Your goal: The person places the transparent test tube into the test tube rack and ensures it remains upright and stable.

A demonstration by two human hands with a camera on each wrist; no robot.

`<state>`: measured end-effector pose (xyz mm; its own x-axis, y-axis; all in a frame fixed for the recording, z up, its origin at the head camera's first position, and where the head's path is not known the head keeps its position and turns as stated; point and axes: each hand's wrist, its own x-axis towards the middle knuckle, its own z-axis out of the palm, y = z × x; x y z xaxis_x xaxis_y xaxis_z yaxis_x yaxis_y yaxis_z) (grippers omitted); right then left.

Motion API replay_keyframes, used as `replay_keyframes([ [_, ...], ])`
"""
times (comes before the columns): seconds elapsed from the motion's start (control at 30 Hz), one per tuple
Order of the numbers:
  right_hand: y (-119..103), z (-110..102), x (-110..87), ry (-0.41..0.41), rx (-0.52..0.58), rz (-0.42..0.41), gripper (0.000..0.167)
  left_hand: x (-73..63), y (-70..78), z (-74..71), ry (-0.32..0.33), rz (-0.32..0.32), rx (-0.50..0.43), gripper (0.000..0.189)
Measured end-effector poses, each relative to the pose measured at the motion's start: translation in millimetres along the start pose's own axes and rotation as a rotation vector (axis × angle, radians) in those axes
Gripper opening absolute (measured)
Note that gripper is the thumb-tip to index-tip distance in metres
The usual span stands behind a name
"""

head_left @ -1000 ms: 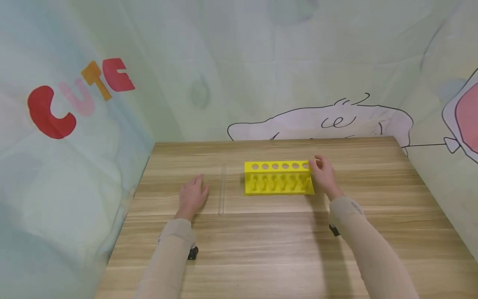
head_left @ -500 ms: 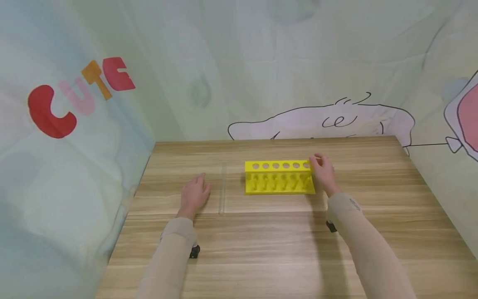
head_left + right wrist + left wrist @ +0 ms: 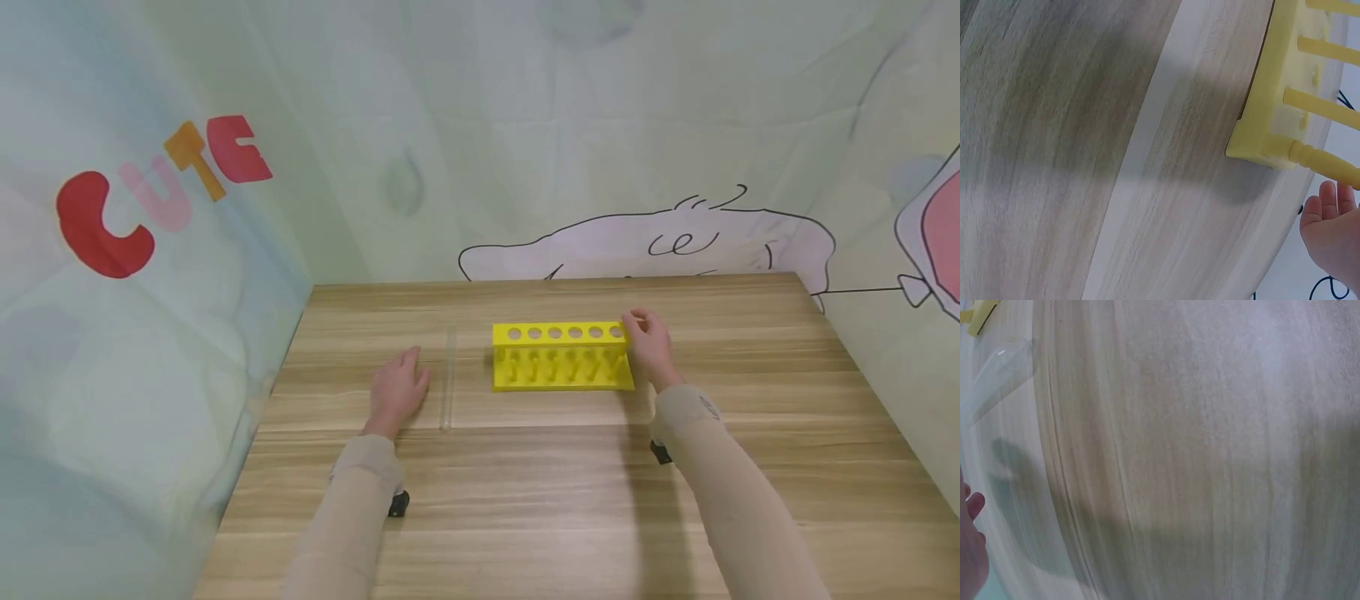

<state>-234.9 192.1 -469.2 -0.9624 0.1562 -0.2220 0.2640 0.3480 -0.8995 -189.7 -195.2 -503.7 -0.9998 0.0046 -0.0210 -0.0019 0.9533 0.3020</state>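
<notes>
A yellow test tube rack point(image 3: 558, 386) stands upright on the table, its top row of round holes unfilled and several pegs rising from its base. At the rack's right end, my right hand point(image 3: 651, 346) holds the edge of the top shelf; in the right wrist view, its fingers point(image 3: 1329, 203) are close to the rack's end post point(image 3: 1322, 161). Left of the rack lies a clear test tube point(image 3: 447, 379), pointing away from me. My left hand point(image 3: 397, 390) is just left of this tube, fingers extended and holding nothing. The left wrist view shows the tube's near end point(image 3: 1000, 378).
The wood-grain table point(image 3: 555, 517) reaches back to a cloth backdrop point(image 3: 480, 133) with cartoon prints. A second cloth point(image 3: 112, 375) with coloured letters hangs along the table's left edge. Dark wristbands point(image 3: 399, 503) show at both cuffs.
My left hand has drifted slightly right, nearer to the test tube. My right hand stays at the rack's end, and the rack and tube lie where they were.
</notes>
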Motion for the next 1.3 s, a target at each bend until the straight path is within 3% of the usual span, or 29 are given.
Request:
replay_keyframes([
  [0.33, 7, 7, 8.7, 0.012, -0.016, -0.003, 0.053, 0.3, 3.2, 2.0, 0.001, -0.01, -0.015, 0.051],
  [0.73, 11, 13, 10.7, 0.046, 0.086, 0.01, 0.047, 1.8, 5.4, 6.2, 0.018, 0.012, -0.021, 0.05],
  [0.93, 11, 13, 8.6, 0.05, 0.087, 0.03, 0.045, 2.8, 5.7, 6.4, 0.014, 0.005, -0.025, 0.05],
  [1.3, 11, 13, 5.0, 0.058, 0.056, 0.03, 0.049, 5.1, 9.8, 6.1, 0.072, 0.034, -0.054, 0.048],
])
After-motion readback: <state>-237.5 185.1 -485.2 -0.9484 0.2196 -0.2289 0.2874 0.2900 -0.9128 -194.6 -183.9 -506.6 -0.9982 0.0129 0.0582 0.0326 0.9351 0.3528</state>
